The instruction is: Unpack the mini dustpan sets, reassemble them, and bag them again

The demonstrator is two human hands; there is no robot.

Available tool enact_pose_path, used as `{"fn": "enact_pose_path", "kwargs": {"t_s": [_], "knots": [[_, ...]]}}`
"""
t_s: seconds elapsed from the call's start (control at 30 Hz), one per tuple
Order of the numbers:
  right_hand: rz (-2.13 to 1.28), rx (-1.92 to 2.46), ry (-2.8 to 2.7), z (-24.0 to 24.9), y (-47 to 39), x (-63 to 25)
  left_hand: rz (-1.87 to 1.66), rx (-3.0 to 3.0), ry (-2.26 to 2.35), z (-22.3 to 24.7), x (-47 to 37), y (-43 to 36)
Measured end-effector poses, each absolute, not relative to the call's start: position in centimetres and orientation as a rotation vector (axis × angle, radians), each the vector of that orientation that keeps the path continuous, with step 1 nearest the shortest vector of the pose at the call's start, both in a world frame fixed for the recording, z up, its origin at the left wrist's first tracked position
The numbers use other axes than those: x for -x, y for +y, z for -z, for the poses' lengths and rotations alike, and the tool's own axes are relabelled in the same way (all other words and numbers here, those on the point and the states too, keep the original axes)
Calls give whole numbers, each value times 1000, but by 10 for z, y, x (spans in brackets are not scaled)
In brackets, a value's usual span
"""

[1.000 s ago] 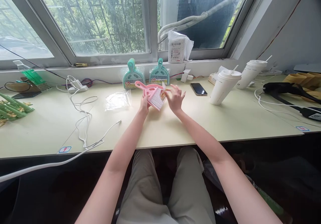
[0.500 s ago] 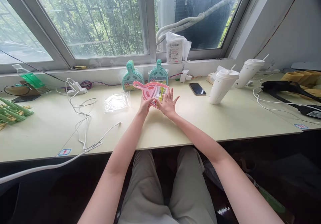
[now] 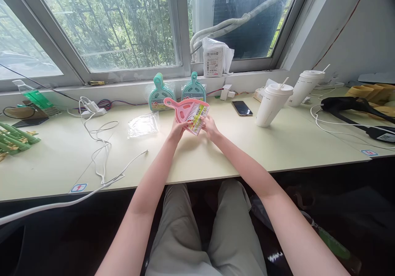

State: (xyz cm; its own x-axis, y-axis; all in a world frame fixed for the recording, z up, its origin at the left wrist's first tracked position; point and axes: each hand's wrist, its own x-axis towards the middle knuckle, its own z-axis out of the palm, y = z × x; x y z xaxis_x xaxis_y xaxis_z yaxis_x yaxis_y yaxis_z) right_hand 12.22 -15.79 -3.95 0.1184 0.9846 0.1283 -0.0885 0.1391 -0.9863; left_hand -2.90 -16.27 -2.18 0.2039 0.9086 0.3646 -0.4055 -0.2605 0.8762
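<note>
A small pink dustpan (image 3: 182, 110) is held up over the table, its looped handle pointing left. Against it lies a brush with pale bristles and a yellow-green printed label (image 3: 199, 117). My left hand (image 3: 178, 129) is closed on the dustpan's lower left edge, thumb on the front. My right hand (image 3: 210, 127) grips the lower right side, its fingers partly hidden behind the set. Just behind stand teal dustpan sets in clear plastic, one stack (image 3: 161, 92) to the left and another (image 3: 194, 87) straight behind the pink one.
A clear plastic bag (image 3: 143, 124) lies left of my hands, with white cables (image 3: 105, 152) farther left. To the right are a phone (image 3: 242, 108), two white lidded cups (image 3: 273, 105) with straws and a black strap-like device (image 3: 345, 111). A wrapped paper pack (image 3: 213, 62) stands on the sill.
My right hand's spread fingers have come off the front of the dustpan and curled around its right side. More of the label shows. The left hand keeps its grip.
</note>
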Motion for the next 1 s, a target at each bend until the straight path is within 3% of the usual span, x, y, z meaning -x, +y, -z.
{"fn": "enact_pose_path", "kwargs": {"t_s": [0.1, 0.6, 0.7, 0.87, 1.0], "knots": [[-1381, 963, -952, 39, -156, -125, -1346, -1269, 545, 21, 30, -164], [-1454, 858, -891, 35, -159, -127, -1284, -1266, 657, 27, 44, -150], [-1437, 814, -888, 37, -158, -129, -1238, -1338, 975, 25, 57, -145], [-1407, 812, -869, 38, -156, -133, -1651, -1611, 1987, 29, 93, -142], [-1411, 860, -874, 36, -157, -135, -1378, -1557, 2395, 40, 117, -139]]}}
